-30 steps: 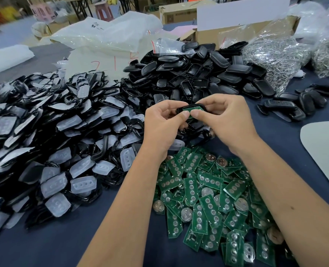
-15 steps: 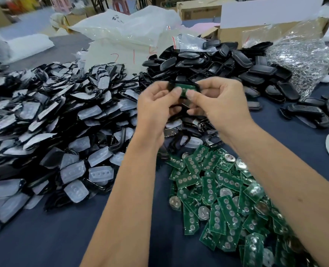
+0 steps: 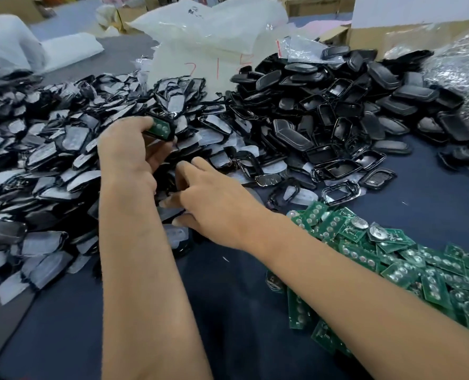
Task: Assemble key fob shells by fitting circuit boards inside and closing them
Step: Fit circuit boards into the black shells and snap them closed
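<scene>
Gripped in the left hand, a shell half with its green board seated is held at centre frame. Loosely spread, the right hand reaches into the front-cover pile; a matching cover should be picked, aligned squarely, then pressed shut.

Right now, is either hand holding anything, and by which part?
The left hand pinches a black shell half with a green board inside, gripping its near end. The right hand reaches into the pile of shell halves; whether it holds anything cannot be told.
</scene>
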